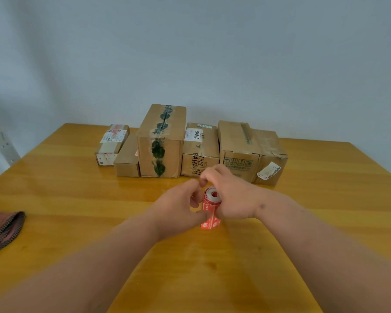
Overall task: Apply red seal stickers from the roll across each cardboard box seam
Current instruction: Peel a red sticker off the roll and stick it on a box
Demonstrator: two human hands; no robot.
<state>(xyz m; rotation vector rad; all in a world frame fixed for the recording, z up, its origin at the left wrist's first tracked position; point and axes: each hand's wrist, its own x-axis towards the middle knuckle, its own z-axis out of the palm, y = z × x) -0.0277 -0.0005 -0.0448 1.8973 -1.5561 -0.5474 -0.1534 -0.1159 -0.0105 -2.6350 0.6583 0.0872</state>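
Observation:
A roll of red seal stickers [210, 201] stands between both hands over the middle of the table, with a loose strip hanging down from it toward me. My right hand [231, 195] grips the roll from the right, fingers curled over its top. My left hand [180, 207] pinches the strip's left edge with thumb and fingers. Behind the hands, several cardboard boxes stand in a row: a small labelled box [112, 144], a low plain box [128, 161], a tall box with green tape [161, 141], a box printed BAHA [200, 147], and two worn boxes [237, 150] [270, 157].
The yellow wooden table [77, 199] runs back to a pale wall. A folded reddish cloth [2, 231] lies at the table's left edge. Bare tabletop lies between the boxes and the front edge, on both sides of my arms.

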